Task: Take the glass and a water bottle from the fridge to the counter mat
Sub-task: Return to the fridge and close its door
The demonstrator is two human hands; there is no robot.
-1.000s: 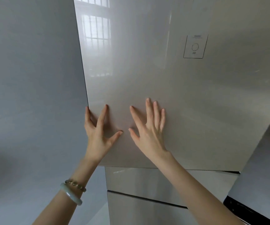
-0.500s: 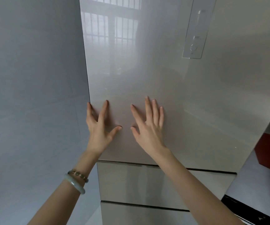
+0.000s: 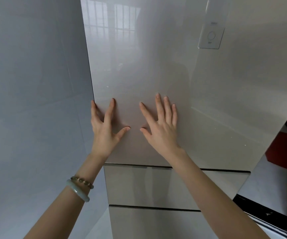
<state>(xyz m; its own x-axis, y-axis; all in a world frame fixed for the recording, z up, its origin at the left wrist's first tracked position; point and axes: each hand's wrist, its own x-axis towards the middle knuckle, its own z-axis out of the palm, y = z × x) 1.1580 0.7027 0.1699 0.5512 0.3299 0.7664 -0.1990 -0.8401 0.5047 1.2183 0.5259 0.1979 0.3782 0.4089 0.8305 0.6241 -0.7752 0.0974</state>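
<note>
A glossy beige fridge door fills the frame's centre beside a grey tiled wall at left, its closed front hiding any glass or bottle, while the left hand and right hand press flat on it, fingers spread wide, holding nothing.

Head camera faces the fridge door close up, angled slightly downward.
</note>
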